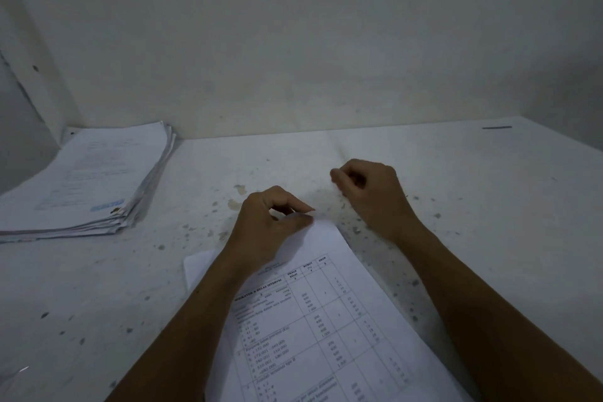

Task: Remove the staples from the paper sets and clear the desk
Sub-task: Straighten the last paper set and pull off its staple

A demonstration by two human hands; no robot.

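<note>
A paper set [329, 320] printed with a table lies slanted on the stained white desk [456, 192] in front of me. My left hand [270, 222] pinches its far top corner between thumb and fingers. My right hand [368, 192] hovers just beyond that corner, fingers curled with thumb and forefinger pressed together; whether a staple sits between them is too small to tell. A thick stack of paper sets [88, 183] lies at the far left, its near corner rust-stained.
A wall closes the desk at the back and left. A small dark strip [496, 127] lies at the far right by the wall. Rusty specks dot the desk around the hands.
</note>
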